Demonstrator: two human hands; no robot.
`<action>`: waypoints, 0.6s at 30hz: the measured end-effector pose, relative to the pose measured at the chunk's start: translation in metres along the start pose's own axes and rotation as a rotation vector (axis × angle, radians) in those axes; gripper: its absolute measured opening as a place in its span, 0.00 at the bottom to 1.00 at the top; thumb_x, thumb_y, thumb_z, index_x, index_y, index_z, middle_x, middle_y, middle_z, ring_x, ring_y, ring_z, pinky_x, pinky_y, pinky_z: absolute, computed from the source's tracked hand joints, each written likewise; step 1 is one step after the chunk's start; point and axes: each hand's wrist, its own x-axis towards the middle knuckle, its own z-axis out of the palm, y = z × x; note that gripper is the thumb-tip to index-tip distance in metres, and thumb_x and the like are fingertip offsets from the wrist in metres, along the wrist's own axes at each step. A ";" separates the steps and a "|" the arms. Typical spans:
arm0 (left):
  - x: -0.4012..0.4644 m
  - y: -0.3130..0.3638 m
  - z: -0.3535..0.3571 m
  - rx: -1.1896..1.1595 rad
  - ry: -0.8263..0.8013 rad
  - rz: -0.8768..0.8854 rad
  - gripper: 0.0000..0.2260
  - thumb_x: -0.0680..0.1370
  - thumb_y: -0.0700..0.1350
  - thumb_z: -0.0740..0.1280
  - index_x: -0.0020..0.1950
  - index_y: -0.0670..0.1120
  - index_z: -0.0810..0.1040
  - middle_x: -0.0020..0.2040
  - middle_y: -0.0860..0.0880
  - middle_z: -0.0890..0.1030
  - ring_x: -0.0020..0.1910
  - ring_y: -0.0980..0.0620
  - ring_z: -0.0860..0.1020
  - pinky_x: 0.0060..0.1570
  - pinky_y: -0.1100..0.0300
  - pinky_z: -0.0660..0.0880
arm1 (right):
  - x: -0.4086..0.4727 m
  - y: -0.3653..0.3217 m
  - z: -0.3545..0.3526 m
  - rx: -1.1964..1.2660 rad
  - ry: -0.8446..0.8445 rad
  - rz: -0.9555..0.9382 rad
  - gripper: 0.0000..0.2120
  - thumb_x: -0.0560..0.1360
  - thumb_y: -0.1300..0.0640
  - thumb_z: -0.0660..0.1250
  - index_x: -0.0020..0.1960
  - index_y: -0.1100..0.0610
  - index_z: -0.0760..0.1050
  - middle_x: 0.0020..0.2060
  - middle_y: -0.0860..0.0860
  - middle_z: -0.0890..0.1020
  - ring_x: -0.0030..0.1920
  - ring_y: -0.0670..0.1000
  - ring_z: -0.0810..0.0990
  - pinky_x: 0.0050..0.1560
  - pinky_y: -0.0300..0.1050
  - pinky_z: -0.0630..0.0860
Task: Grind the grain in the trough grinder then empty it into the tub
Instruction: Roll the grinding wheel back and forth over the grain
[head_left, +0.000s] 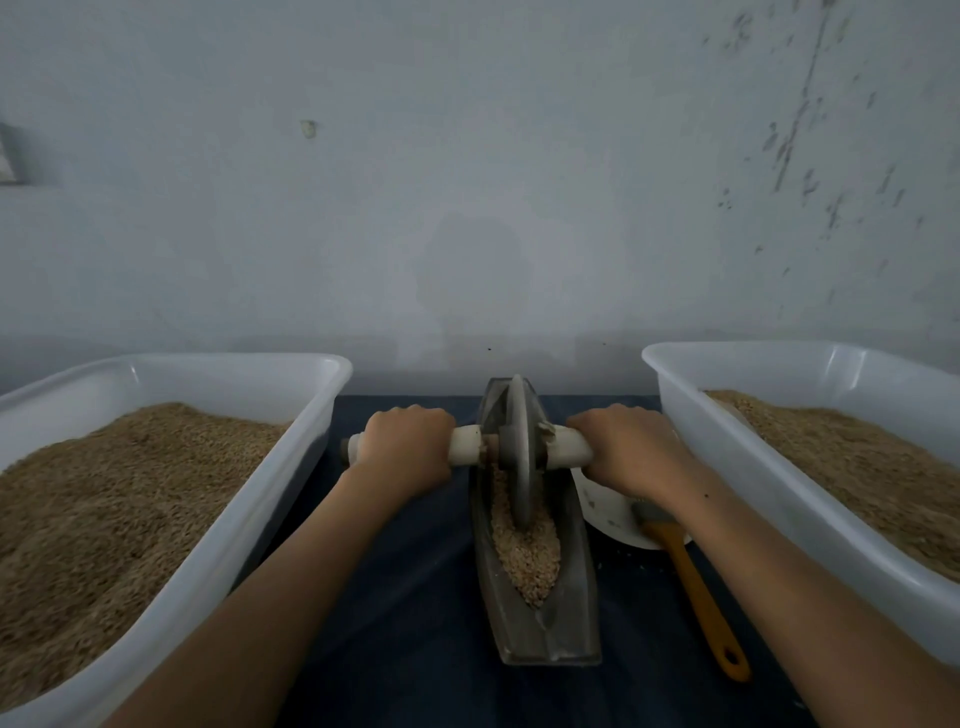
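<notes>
At the left of the frame a white tub (291, 447) stands heaped with brown grain, and just right of it the left hand (408, 447) is wrapped tight around the left end of the pale axle handle (465, 444). In the centre the grey grinding wheel (519, 452) stands upright in the long, boat-shaped trough grinder (540, 618), which lies on the dark cloth (405, 597) between the two tubs; the right hand (631, 449) clamps the handle's right end. To grind well, both hands should probably press down evenly and roll the wheel the trough's full length, keeping it upright so nothing spills over the rims. The grain in the trough (524, 556) looks pale, coarse and only partly broken, banked toward the near end. Further right, a white bowl (613, 514) and an orange-handled brush (696, 587) sit beside the second tub (769, 499), also holding grain.
</notes>
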 end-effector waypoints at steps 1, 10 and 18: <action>0.000 -0.001 0.000 -0.008 -0.011 0.001 0.12 0.74 0.48 0.66 0.57 0.49 0.74 0.49 0.50 0.78 0.45 0.51 0.75 0.42 0.57 0.68 | 0.000 0.000 0.000 -0.007 0.002 -0.005 0.05 0.74 0.55 0.64 0.45 0.45 0.70 0.42 0.47 0.80 0.36 0.48 0.71 0.32 0.42 0.61; 0.001 -0.002 -0.007 -0.040 -0.204 0.058 0.15 0.72 0.50 0.68 0.58 0.49 0.75 0.42 0.52 0.74 0.41 0.52 0.73 0.42 0.57 0.68 | -0.004 0.005 -0.016 0.133 -0.375 -0.023 0.17 0.71 0.54 0.72 0.59 0.49 0.76 0.48 0.48 0.80 0.47 0.49 0.79 0.43 0.43 0.74; 0.001 -0.001 0.005 -0.058 0.011 0.030 0.12 0.74 0.49 0.66 0.56 0.52 0.75 0.48 0.51 0.79 0.45 0.50 0.77 0.41 0.57 0.67 | -0.002 0.001 -0.006 0.009 -0.089 -0.015 0.05 0.73 0.54 0.65 0.47 0.46 0.72 0.40 0.46 0.77 0.38 0.48 0.73 0.32 0.41 0.63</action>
